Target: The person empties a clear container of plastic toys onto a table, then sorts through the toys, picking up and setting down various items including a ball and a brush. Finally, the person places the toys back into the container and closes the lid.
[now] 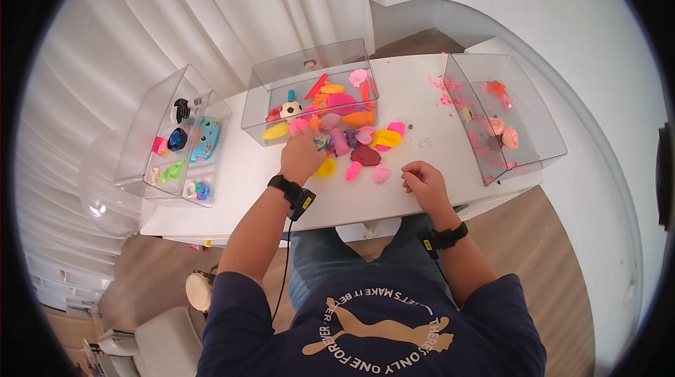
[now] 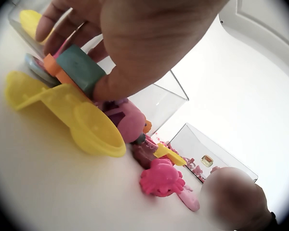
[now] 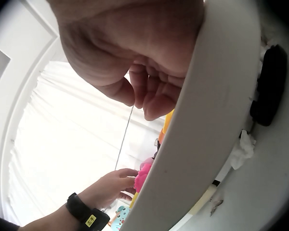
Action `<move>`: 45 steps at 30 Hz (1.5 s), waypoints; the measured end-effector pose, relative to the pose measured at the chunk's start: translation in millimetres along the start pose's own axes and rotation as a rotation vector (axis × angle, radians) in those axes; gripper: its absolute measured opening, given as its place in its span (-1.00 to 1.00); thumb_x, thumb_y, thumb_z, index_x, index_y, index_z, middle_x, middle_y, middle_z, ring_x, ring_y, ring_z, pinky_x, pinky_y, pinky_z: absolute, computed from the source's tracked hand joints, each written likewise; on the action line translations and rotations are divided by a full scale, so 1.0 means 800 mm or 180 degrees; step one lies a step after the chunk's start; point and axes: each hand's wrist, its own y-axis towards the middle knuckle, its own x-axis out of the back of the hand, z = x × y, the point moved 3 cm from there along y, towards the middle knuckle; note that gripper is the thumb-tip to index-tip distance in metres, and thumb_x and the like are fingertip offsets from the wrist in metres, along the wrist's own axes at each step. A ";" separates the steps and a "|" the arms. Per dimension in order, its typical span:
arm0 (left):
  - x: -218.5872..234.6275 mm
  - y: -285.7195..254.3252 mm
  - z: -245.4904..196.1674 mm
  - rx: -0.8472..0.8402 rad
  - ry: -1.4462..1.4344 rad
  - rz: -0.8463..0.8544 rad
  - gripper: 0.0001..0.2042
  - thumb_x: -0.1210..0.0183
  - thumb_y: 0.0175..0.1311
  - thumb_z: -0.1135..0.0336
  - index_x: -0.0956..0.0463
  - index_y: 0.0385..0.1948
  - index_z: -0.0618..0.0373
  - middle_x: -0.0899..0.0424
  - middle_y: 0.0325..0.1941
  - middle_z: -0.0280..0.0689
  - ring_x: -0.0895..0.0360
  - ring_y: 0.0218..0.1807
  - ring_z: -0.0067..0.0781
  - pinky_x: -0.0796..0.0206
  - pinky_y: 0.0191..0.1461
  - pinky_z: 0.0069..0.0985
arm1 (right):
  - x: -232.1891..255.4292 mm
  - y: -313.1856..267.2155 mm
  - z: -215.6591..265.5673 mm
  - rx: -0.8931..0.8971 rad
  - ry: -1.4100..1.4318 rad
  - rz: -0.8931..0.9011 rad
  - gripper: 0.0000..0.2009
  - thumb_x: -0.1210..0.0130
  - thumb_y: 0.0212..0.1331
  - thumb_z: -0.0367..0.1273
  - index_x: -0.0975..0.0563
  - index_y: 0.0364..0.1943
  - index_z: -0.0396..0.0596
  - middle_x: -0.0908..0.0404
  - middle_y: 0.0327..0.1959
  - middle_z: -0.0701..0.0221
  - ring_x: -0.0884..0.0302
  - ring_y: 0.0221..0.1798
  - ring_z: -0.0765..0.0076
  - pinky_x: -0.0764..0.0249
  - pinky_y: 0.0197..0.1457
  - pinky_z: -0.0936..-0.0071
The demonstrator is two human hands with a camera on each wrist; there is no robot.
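My left hand (image 1: 301,156) reaches over a pile of small toys, its fingertips near a pink toy (image 1: 299,126). In the left wrist view its fingers are spread and loosely bent, with the thumb against a teal block (image 2: 79,67) that has an orange layer. A yellow plastic scoop (image 2: 96,127) lies just below the block. Beside it are a pink-purple toy (image 2: 130,122) and a bright pink crab (image 2: 161,178). Loosely curled and holding nothing, my right hand (image 1: 427,184) rests near the table's front edge, right of a pale pink toy (image 1: 380,174).
Behind the pile stands a clear bin (image 1: 253,127) of colourful toys, including a football-patterned one. On the left is a divided clear box (image 1: 133,177) with small toys. A clear bin (image 1: 534,156) with pink flowers stands at right, pink bits (image 1: 443,89) scattered by it.
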 end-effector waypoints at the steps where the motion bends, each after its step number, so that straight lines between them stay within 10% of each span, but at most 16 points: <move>1: 0.005 -0.002 0.001 -0.0096 -0.0037 -0.0036 -0.47 -0.36 -0.01 0.14 -0.46 0.00 0.18 -0.57 -0.02 -0.03 -0.54 0.08 0.04 -0.47 0.08 -0.19 | -0.001 0.000 0.001 0.0004 0.0023 0.0005 -0.87 -0.11 0.24 -0.50 -0.58 -0.17 -0.23 -0.60 -0.38 0.45 -0.54 -0.37 0.62 -0.51 -0.31 0.62; 21: 0.145 0.076 0.051 -0.0676 -0.0194 -0.1663 -0.51 -0.34 0.04 0.31 -0.47 0.05 0.23 -0.57 0.04 0.02 -0.53 0.08 0.06 -0.41 0.15 -0.19 | -0.001 -0.004 -0.005 0.0145 0.0033 0.0108 -0.86 -0.11 0.25 -0.48 -0.56 -0.15 -0.21 -0.59 -0.38 0.50 -0.50 -0.36 0.65 -0.46 -0.29 0.63; 32: 0.031 -0.074 0.010 -0.1736 -0.0135 0.0282 -0.64 -0.33 0.04 0.34 -0.52 -0.09 0.18 -0.55 -0.01 -0.09 -0.47 0.10 -0.01 -0.35 0.20 -0.24 | -0.005 -0.005 0.001 0.0196 -0.0271 0.0056 -0.88 -0.12 0.26 -0.50 -0.58 -0.16 -0.20 -0.59 -0.37 0.49 -0.52 -0.35 0.64 -0.49 -0.27 0.64; 45: 0.013 -0.068 0.011 -0.1942 0.0220 -0.0076 -0.82 -0.09 0.14 0.46 -0.54 -0.21 0.17 -0.60 -0.26 -0.21 -0.54 -0.09 -0.15 -0.41 0.02 -0.29 | -0.006 -0.006 -0.002 0.0258 -0.0347 0.0025 -0.88 -0.13 0.25 -0.49 -0.58 -0.17 -0.21 -0.59 -0.39 0.49 -0.52 -0.34 0.64 -0.47 -0.27 0.64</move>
